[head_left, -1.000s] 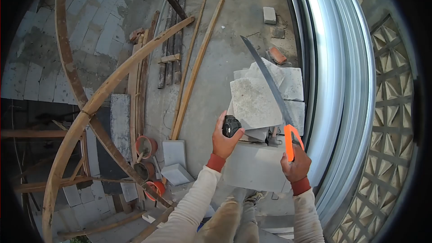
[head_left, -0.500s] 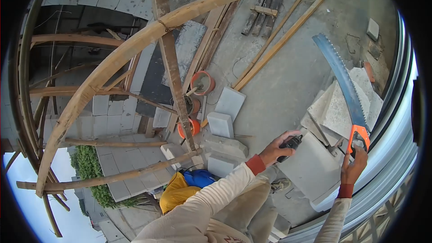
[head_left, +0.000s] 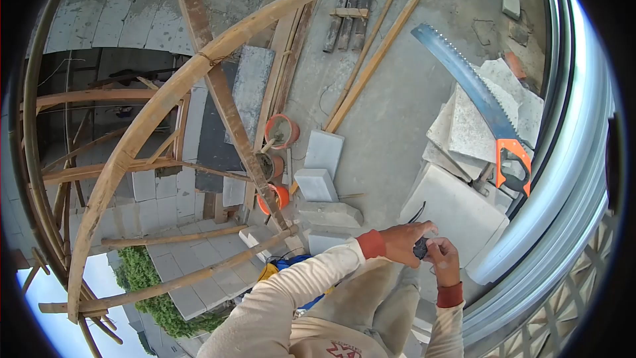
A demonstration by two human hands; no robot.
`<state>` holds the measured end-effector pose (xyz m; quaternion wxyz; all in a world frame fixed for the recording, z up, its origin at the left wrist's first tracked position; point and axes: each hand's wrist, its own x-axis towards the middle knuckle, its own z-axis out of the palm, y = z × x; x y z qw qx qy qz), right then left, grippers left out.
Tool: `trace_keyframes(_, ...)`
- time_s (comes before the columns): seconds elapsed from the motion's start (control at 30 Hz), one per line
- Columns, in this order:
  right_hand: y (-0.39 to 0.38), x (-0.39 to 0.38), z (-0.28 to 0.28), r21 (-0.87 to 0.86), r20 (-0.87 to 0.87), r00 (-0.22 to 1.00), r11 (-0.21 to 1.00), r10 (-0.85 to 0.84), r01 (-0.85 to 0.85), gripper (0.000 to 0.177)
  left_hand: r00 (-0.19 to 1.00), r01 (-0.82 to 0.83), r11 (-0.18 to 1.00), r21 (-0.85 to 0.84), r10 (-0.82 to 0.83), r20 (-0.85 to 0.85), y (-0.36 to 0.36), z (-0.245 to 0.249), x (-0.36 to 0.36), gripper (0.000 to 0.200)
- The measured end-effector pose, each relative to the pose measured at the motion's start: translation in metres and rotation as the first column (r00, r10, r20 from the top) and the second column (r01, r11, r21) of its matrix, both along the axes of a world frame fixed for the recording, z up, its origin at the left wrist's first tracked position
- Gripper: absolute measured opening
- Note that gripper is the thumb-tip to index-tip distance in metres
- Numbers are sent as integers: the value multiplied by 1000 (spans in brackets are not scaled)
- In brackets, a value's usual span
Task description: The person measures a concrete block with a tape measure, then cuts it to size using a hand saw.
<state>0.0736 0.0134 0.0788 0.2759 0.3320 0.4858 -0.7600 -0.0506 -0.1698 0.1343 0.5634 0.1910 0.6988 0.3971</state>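
Observation:
My left hand (head_left: 402,245) is closed around a small black object (head_left: 420,248), its fingers curled over the top. A thin dark strip (head_left: 419,212) sticks up just beyond these fingers. My right hand (head_left: 444,258) meets it from the right, thumb and fingertips pinched on the object's near side. The kind of object is hidden by the fingers. Ahead and to the right, a hand saw (head_left: 474,83) with an orange handle (head_left: 513,164) rests on the stacked blocks, teeth facing right, away from both hands.
Pale concrete blocks (head_left: 490,116) and a large flat slab (head_left: 454,209) lie ahead of my hands. Metal rails (head_left: 563,219) run along the right. Curved timber (head_left: 132,126) arches on the left, near orange buckets (head_left: 282,131) of mortar. Long wooden strips (head_left: 384,46) lie on the floor.
My right hand has let go of the saw, which now lies on the blocks. It has moved left to meet my left hand at the black object.

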Motion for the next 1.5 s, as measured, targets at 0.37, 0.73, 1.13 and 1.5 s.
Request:
trace_keyframes(0.37,66,39,-32,99,110,603,613,-790,784,36,893,407,783,-470,-449,25,-6,-26,-112,55)
trace_keyframes(0.73,75,-29,-68,260,-23,282,267,-959,928,25,741,566,616,-547,-672,10,59,-78,-201,44)
trace_keyframes(1.13,72,-39,-74,304,-11,241,226,-970,925,18,718,625,558,-546,-686,121,57,-98,-210,37)
trace_keyframes(1.5,72,-42,-80,369,-48,218,186,-975,910,18,735,634,592,-498,-661,150,53,-111,-218,40)
